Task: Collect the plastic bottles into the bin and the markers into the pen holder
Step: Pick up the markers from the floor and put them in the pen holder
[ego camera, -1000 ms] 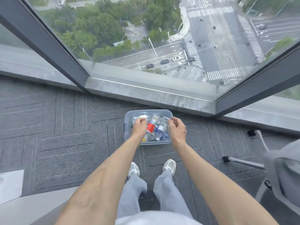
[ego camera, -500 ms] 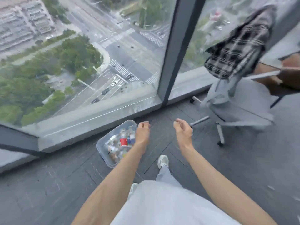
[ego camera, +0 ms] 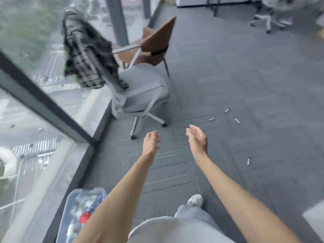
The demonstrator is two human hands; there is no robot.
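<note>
Now | left hand (ego camera: 150,143), right hand (ego camera: 198,140): fingers (ego camera: 189,133) loosely spread, empty | grey chair (ego camera: 140,88) ahead | markers (ego camera: 212,118) beyond, right

A grey office chair (ego camera: 143,92) stands on the dark carpet (ego camera: 245,81) at 11 o'clock, with a checked cloth (ego camera: 84,55) draped over its back. A brown chair (ego camera: 157,41) is just behind it. The window (ego camera: 26,102) is at 9 o'clock.

Nothing can be read; the bottle labels in the bin (ego camera: 69,204) are blurred.
</note>
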